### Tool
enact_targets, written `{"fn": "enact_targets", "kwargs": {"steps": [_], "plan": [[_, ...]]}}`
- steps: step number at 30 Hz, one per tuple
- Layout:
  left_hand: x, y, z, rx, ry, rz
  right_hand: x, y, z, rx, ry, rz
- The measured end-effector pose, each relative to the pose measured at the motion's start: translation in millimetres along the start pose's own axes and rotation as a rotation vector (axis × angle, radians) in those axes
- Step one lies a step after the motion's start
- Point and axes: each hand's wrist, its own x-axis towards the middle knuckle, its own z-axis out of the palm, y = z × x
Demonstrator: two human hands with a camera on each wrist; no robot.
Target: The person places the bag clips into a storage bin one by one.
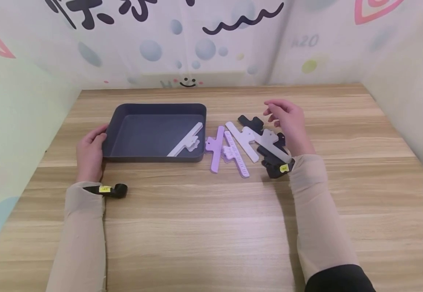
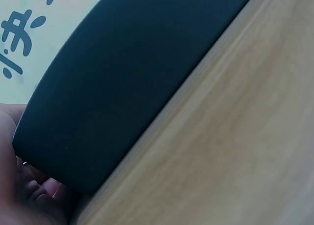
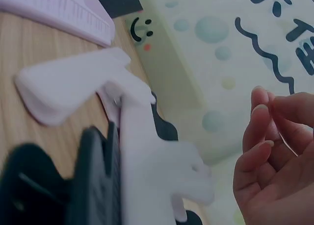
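At the left end of a dark grey rectangular tray, my left hand grips the side by its near-left part. Fingers curl past the tray's corner in the left wrist view, partly hidden by its wall. Inside the tray lies a white bag clip. My right hand hovers above the far right of a clip pile, fingers loosely bent and holding nothing. Under and beside it lie a white clip, a greyish-white clip and black clips. Two purple clips lie between tray and pile.
Both wrists wear black cameras with yellow labels; the right camera sits close over the black clips. A wood-grain table carries everything. Behind it hangs a white printed cloth, with further printed cloth at both sides.
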Motion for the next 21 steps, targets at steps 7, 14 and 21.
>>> {"fn": "enact_targets", "kwargs": {"steps": [7,14,21], "plan": [[0.5,0.6,-0.4,0.01,0.003,-0.01,-2,-3,-9.0,0.035,0.062,0.029],[-0.3,1.0,-0.9,0.01,0.003,-0.011,0,3,-9.5,-0.128,0.088,0.097],[-0.6,1.0,-0.7,0.0,-0.001,-0.012,2,15,-9.4,-0.224,0.04,0.225]]}}
